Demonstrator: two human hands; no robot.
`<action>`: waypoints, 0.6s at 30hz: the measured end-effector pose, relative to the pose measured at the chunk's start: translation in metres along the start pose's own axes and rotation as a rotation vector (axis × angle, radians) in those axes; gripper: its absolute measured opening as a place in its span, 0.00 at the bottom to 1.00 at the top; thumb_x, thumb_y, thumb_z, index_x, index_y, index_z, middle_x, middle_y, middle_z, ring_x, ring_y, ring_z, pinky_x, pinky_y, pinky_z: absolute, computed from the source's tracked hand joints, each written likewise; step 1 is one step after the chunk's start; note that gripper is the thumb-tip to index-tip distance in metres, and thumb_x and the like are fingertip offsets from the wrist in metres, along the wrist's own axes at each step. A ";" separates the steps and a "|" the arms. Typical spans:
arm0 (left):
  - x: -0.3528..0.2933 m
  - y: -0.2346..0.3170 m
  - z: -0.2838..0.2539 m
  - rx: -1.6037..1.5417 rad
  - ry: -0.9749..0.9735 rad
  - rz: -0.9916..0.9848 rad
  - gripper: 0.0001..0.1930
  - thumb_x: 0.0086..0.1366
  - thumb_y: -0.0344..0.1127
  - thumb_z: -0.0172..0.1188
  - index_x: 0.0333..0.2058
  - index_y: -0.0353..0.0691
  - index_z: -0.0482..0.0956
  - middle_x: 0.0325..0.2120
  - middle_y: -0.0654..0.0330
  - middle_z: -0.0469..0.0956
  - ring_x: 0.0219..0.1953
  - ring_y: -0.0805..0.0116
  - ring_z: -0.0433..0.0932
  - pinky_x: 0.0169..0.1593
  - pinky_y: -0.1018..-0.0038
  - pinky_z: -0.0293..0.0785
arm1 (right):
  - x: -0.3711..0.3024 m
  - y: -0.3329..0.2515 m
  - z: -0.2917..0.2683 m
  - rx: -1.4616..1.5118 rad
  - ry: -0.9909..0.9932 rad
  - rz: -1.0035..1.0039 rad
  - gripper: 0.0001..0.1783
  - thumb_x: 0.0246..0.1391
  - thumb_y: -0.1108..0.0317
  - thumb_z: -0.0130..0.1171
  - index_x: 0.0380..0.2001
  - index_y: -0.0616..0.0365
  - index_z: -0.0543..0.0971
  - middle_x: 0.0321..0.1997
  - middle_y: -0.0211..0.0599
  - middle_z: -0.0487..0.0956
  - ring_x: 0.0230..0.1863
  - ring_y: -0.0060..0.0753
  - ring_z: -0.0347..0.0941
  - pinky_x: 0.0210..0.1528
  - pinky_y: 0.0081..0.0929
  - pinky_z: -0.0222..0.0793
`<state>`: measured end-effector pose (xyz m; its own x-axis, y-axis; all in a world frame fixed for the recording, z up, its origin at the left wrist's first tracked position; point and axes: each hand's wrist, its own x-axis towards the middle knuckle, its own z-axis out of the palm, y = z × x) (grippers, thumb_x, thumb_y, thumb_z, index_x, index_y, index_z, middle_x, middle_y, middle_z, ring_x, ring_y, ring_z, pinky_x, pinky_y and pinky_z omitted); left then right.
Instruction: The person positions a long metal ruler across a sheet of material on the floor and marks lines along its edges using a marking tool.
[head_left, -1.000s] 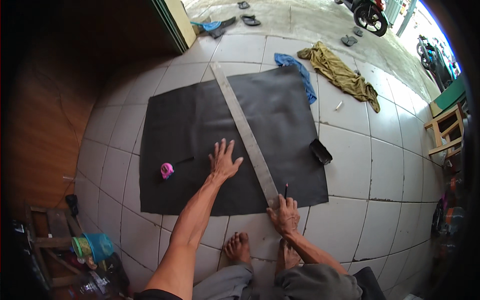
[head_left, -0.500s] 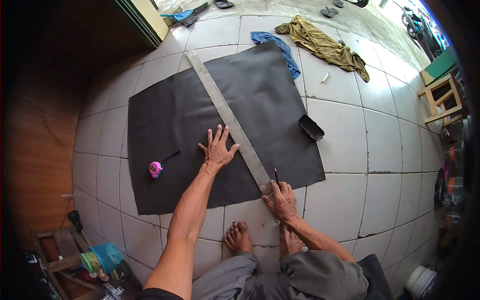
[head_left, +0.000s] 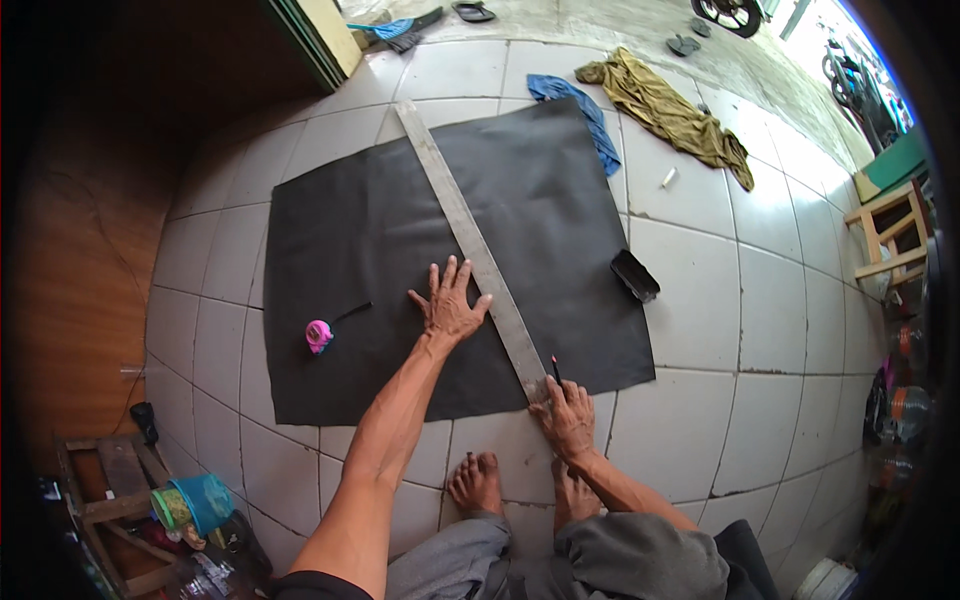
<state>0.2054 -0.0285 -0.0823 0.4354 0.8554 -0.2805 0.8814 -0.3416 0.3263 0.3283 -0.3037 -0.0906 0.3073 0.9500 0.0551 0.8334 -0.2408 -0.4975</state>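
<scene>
A black sheet of smooth, leather-like material [head_left: 340, 240] lies flat on the floor. Across it, slanting from far left to near right, runs a long grey metal ruler [head_left: 466, 225]. My left hand [head_left: 452, 310] is spread open on the sheet, its fingertips and thumb against the ruler's left edge. At the ruler's near end is my right hand [head_left: 568, 418], closed round a dark pencil [head_left: 556, 368] with a reddish tip pointing up and away. Those fingers also touch the ruler's end. A pink tape measure [head_left: 318, 333] rests on the sheet's left part, its short black strap stretched out.
A black open tray [head_left: 634, 276] sits on the sheet's right edge. Blue cloth [head_left: 585, 110] and olive cloth [head_left: 670, 108] lie beyond, near a small white cylinder [head_left: 669, 178]. A wooden stool [head_left: 890, 232] stands right; a wooden rack [head_left: 112, 505] with containers is at lower left. My bare feet are close to the sheet.
The whole view has shifted slightly, so everything appears a little lower and to the right. Both hands keep their places on the sheet and ruler.
</scene>
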 end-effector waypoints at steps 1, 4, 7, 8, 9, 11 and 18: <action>0.003 -0.002 0.005 -0.011 0.043 -0.012 0.42 0.64 0.61 0.56 0.73 0.54 0.55 0.75 0.59 0.46 0.77 0.50 0.38 0.68 0.25 0.32 | 0.000 -0.001 0.001 0.006 0.008 -0.022 0.34 0.52 0.54 0.68 0.59 0.57 0.73 0.47 0.37 0.73 0.45 0.41 0.69 0.48 0.39 0.64; 0.018 -0.010 0.014 -0.048 0.137 -0.052 0.43 0.65 0.62 0.55 0.73 0.51 0.54 0.75 0.58 0.46 0.77 0.51 0.38 0.68 0.26 0.28 | -0.002 -0.003 0.006 0.006 0.051 -0.054 0.34 0.53 0.53 0.68 0.60 0.57 0.73 0.50 0.38 0.74 0.47 0.42 0.69 0.49 0.39 0.64; 0.033 0.008 0.009 -0.108 0.142 -0.076 0.44 0.65 0.65 0.53 0.73 0.51 0.52 0.75 0.59 0.46 0.77 0.52 0.38 0.68 0.26 0.25 | -0.005 0.000 0.003 -0.028 0.036 -0.025 0.34 0.53 0.52 0.67 0.61 0.56 0.73 0.51 0.39 0.74 0.48 0.43 0.69 0.50 0.39 0.64; 0.037 0.013 0.006 -0.138 0.137 -0.091 0.45 0.65 0.67 0.53 0.74 0.51 0.51 0.75 0.59 0.46 0.77 0.52 0.38 0.68 0.26 0.25 | -0.005 0.001 0.003 -0.024 0.020 -0.026 0.34 0.54 0.52 0.67 0.60 0.56 0.73 0.51 0.39 0.73 0.48 0.43 0.69 0.50 0.39 0.64; 0.042 0.017 0.003 -0.170 0.159 -0.114 0.49 0.62 0.71 0.54 0.74 0.51 0.51 0.76 0.60 0.45 0.77 0.51 0.37 0.66 0.23 0.23 | -0.005 0.001 0.003 -0.020 0.005 -0.026 0.34 0.54 0.52 0.67 0.60 0.56 0.73 0.51 0.39 0.73 0.48 0.43 0.69 0.50 0.39 0.64; 0.050 0.022 0.004 -0.164 0.170 -0.152 0.50 0.61 0.71 0.55 0.74 0.52 0.51 0.76 0.61 0.45 0.77 0.50 0.36 0.65 0.21 0.23 | -0.005 0.002 0.004 -0.026 0.008 -0.029 0.34 0.55 0.51 0.66 0.60 0.56 0.73 0.50 0.39 0.73 0.47 0.43 0.69 0.49 0.40 0.64; 0.053 0.020 0.010 -0.157 0.163 -0.179 0.49 0.58 0.65 0.59 0.74 0.52 0.52 0.76 0.65 0.46 0.77 0.50 0.34 0.63 0.20 0.20 | -0.004 0.007 0.006 -0.020 0.006 -0.054 0.34 0.55 0.48 0.65 0.60 0.56 0.73 0.50 0.40 0.74 0.47 0.42 0.69 0.48 0.40 0.64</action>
<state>0.2475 0.0057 -0.1001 0.2292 0.9522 -0.2017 0.8970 -0.1262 0.4236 0.3303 -0.3079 -0.1000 0.2645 0.9605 0.0861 0.8576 -0.1934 -0.4766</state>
